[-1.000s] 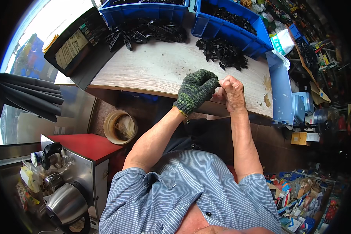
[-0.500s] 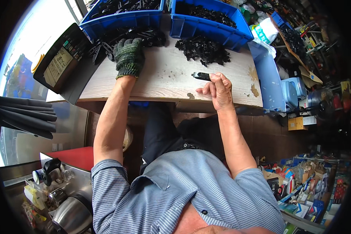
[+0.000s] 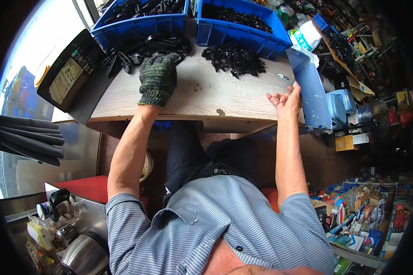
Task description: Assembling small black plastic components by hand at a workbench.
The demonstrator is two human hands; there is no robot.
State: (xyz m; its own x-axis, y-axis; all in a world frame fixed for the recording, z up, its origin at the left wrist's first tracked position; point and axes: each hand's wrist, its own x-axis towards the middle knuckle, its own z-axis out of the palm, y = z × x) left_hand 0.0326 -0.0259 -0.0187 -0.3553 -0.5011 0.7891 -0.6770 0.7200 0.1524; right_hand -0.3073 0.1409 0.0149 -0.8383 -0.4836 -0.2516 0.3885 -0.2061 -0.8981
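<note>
My left hand (image 3: pixel 158 81) wears a dark green knitted glove and is just in front of a pile of long black pieces (image 3: pixel 144 48) with pale outlines. Its fingers curl downward, and whatever they hold is hidden under the glove. My bare right hand (image 3: pixel 288 101) is at the right end of the table, beside a blue tray. Its thumb and forefinger pinch a small shiny piece shaped like a nail clipper (image 3: pixel 285 79), blurred here; the other fingers are loosely bent. A heap of small black parts (image 3: pixel 236 61) lies between the hands, farther back.
Two blue bins (image 3: pixel 144 24) (image 3: pixel 243 36) of black parts stand along the back. A long blue tray (image 3: pixel 313 98) adjoins the table's right edge. A dark box (image 3: pixel 62 75) with a paper label stands at the left. Crowded shelves (image 3: pixel 362 215) line the right.
My right hand has moved right, from mid-table to the blue tray's edge, with the nail-clipper-shaped piece. My left hand has drawn back slightly toward me, off the long black pieces.
</note>
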